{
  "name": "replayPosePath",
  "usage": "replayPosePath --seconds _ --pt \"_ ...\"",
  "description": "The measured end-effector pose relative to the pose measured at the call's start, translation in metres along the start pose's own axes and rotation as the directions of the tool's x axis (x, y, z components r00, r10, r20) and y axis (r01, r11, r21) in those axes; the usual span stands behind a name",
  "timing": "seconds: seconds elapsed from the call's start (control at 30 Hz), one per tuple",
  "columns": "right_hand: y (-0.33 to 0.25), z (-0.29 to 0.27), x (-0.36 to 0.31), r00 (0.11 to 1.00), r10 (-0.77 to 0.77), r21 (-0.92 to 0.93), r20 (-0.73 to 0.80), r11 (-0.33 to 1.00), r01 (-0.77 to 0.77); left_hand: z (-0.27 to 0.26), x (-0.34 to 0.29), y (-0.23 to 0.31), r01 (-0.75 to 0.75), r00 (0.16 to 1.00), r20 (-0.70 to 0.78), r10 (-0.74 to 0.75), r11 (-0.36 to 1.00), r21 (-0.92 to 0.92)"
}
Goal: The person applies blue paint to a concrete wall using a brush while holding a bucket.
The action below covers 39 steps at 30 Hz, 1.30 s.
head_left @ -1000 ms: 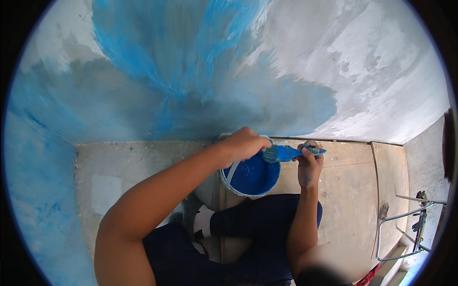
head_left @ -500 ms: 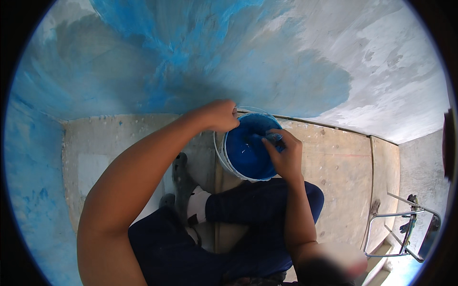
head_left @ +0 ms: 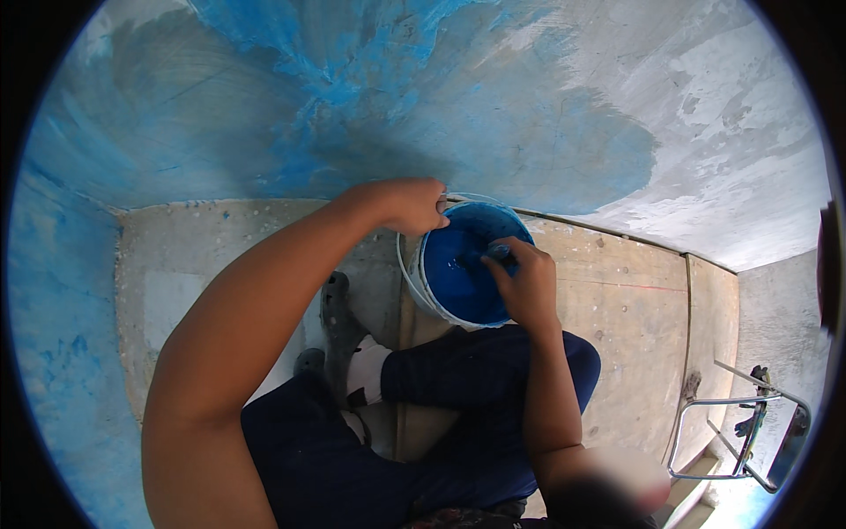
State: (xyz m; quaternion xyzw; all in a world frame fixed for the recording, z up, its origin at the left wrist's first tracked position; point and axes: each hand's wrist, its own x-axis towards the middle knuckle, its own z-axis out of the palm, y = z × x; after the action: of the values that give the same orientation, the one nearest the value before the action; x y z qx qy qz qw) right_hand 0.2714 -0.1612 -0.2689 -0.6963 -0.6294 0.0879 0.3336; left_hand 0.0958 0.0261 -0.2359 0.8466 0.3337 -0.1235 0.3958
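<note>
A white bucket (head_left: 415, 284) with blue paint (head_left: 464, 280) inside stands by the foot of the wall, its thin wire handle slack around the outside. My left hand (head_left: 418, 204) is closed on the bucket's far left rim, thumb toward the inside. Over the right part of the opening, my right hand (head_left: 532, 280) pinches a small blue-smeared thing (head_left: 500, 252). Its lower end is hidden in the bucket, so I cannot make out its kind. A few pale streaks show on the paint surface.
The wall (head_left: 493, 141) beyond is grey with patchy blue paint. Wooden boards (head_left: 626, 309) cover the floor on the right, and bare concrete (head_left: 238, 256) lies on the left. A metal-framed chair (head_left: 740, 432) stands far right. My legs and dark clogs (head_left: 339, 322) are close below the bucket.
The bucket and my left hand have shifted slightly right and up in the picture. My right hand stays at the opening with the same pinch.
</note>
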Motion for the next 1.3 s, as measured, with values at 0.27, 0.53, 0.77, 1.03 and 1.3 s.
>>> replayPosePath --seconds 0.27,0.53,0.77,1.03,1.3 --pt "-0.004 -0.001 0.0 0.999 0.019 -0.098 0.034 0.995 -0.016 0.002 0.0 -0.002 -0.018 1.0 0.006 0.018 1.0 0.025" --pt "0.0 0.002 -0.001 0.977 0.141 0.224 -0.159 0.969 -0.104 -0.003 -0.002 0.003 -0.019 1.0 0.016 0.019 0.999 0.036" --pt "0.009 0.008 -0.005 0.933 0.091 0.299 -0.347 0.954 0.018 -0.001 -0.001 0.002 -0.015 1.0 0.004 0.015 0.999 0.041" --pt "-0.005 0.005 -0.008 0.93 -0.015 0.17 -0.366 0.982 0.083 0.002 0.004 -0.004 -0.015 1.0 0.024 0.014 0.999 0.046" --pt "-0.008 0.003 -0.014 0.888 -0.08 0.141 -0.452 0.977 0.159 0.002 0.002 0.0 -0.019 1.0 0.0 0.019 0.999 0.029"
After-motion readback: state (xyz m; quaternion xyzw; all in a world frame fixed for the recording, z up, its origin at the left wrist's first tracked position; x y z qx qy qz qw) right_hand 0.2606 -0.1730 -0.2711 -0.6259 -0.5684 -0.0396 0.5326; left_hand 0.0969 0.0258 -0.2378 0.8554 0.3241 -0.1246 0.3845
